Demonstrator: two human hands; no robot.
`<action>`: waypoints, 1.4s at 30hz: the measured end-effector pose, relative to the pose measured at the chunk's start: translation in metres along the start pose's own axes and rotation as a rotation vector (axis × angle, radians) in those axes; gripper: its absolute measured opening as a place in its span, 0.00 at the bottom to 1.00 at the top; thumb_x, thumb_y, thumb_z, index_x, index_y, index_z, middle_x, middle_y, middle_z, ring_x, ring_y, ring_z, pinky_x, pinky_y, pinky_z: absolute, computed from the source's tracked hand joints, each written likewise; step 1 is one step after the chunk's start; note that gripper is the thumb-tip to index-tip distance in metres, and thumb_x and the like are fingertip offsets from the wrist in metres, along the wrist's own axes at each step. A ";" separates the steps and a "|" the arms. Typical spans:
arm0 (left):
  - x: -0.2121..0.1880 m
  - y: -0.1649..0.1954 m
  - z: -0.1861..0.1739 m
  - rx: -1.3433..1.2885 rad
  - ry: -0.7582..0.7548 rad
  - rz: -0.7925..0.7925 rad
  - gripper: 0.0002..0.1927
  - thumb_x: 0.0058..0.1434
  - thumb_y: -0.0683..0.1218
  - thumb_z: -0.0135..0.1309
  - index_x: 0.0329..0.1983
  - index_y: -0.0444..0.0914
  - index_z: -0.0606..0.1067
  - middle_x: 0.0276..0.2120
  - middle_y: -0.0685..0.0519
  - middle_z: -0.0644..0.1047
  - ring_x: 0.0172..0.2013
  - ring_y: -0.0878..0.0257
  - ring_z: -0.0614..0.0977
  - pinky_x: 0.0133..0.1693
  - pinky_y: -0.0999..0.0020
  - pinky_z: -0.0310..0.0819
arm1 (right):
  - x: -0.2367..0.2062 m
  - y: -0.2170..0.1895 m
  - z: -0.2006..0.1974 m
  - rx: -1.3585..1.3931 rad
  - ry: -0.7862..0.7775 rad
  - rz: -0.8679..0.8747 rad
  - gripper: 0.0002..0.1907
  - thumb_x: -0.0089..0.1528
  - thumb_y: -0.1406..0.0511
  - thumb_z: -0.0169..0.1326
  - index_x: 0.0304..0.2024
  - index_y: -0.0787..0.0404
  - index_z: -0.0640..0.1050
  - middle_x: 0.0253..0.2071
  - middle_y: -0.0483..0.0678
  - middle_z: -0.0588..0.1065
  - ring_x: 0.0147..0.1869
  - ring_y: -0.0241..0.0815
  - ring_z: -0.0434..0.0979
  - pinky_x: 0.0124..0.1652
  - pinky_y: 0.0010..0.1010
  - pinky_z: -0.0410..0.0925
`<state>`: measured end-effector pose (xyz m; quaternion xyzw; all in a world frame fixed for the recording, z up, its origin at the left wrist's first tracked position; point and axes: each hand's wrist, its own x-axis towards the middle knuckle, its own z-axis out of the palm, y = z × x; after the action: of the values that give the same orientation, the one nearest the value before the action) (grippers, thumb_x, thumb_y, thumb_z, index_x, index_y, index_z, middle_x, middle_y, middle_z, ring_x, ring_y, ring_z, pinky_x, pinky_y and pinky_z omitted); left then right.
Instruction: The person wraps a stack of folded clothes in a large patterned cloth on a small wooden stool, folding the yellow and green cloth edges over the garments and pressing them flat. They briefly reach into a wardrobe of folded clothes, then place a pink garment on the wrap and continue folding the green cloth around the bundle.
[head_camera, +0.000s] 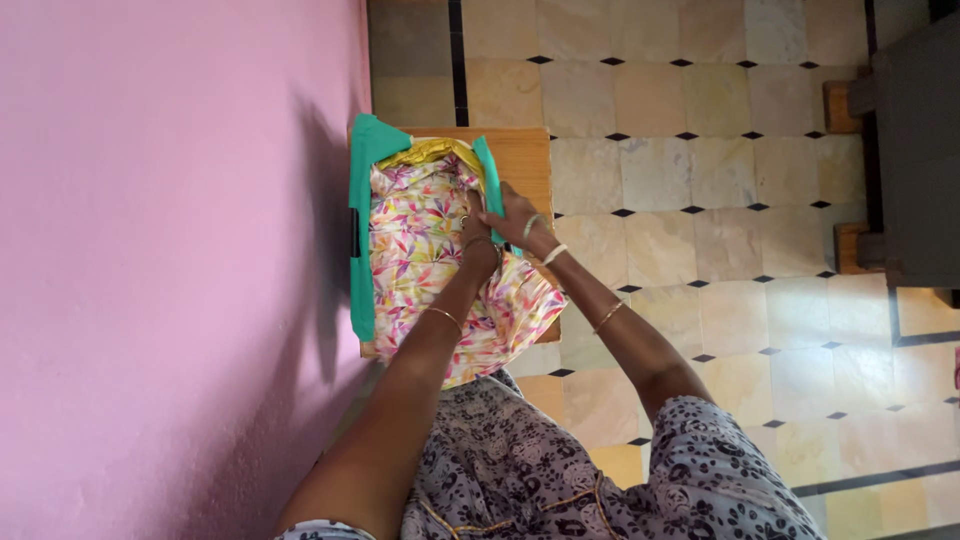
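A floral cloth (415, 250), white with pink, yellow and blue leaf print, lies spread over a green basket (360, 260) on a wooden table (525, 160). A shiny yellow-gold fabric (425, 152) shows at the basket's far end. My left hand (478, 232) presses down on the floral cloth near its middle. Beside it, my right hand (510, 212) grips the cloth by the basket's right rim. Both wrists wear bangles. Part of the cloth hangs over the table's near edge (510, 320).
A pink wall (170, 250) runs along the left, close against the table. Beige floor tiles with small black diamonds (720, 220) stretch to the right. Dark furniture with wooden feet (900, 150) stands at the far right.
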<state>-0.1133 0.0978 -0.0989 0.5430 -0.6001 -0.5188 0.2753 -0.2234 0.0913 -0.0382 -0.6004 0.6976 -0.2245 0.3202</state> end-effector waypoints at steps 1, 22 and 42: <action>-0.001 0.002 -0.001 0.160 -0.022 0.047 0.34 0.70 0.43 0.47 0.79 0.43 0.53 0.65 0.37 0.64 0.55 0.38 0.78 0.53 0.47 0.74 | -0.009 0.005 -0.003 0.058 -0.022 -0.004 0.28 0.59 0.56 0.63 0.52 0.68 0.70 0.40 0.57 0.77 0.43 0.53 0.80 0.43 0.42 0.72; -0.069 0.010 -0.053 -0.050 -0.021 0.570 0.46 0.63 0.67 0.53 0.75 0.36 0.58 0.73 0.37 0.62 0.76 0.42 0.61 0.75 0.48 0.54 | -0.040 0.020 0.005 0.553 -0.016 0.214 0.13 0.63 0.64 0.62 0.33 0.58 0.70 0.27 0.37 0.68 0.31 0.28 0.67 0.32 0.26 0.65; -0.095 -0.016 -0.023 0.473 -0.178 0.816 0.32 0.55 0.34 0.54 0.64 0.23 0.62 0.68 0.29 0.60 0.73 0.34 0.58 0.70 0.41 0.55 | -0.040 0.015 -0.029 1.120 -0.200 0.486 0.15 0.63 0.62 0.60 0.26 0.56 0.69 0.21 0.38 0.66 0.22 0.30 0.65 0.21 0.27 0.64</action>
<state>-0.0624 0.1811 -0.0843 0.2644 -0.8872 -0.2618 0.2729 -0.2516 0.1306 -0.0211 -0.1833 0.5571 -0.4198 0.6926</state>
